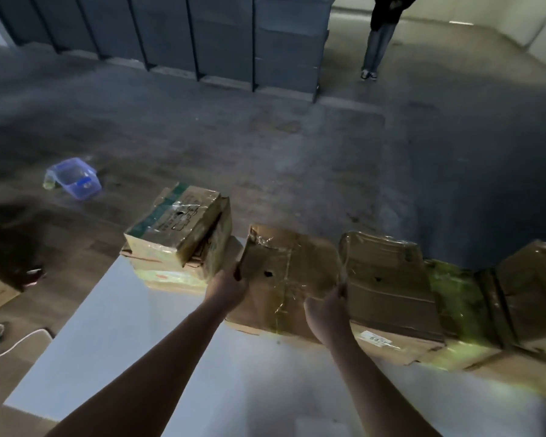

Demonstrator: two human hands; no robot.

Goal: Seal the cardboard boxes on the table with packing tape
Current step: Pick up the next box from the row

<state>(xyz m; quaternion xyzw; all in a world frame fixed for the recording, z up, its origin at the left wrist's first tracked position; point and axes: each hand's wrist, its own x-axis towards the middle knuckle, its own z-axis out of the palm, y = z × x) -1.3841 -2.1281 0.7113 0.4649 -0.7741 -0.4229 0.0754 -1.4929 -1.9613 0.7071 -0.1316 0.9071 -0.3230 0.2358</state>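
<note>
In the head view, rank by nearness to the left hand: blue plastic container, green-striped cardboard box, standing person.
1. Green-striped cardboard box, beside the left hand gripping the flat brown cardboard box.
2. Blue plastic container, floor, left.
3. Standing person, far back, right.

Arms: left forearm (pixel 158 357), right forearm (pixel 371 380) bare, uncovered to lower frame edge. Hands: left hand (pixel 226 287), right hand (pixel 327 310) bare. Finer detail lost to dim light, blur.
</note>
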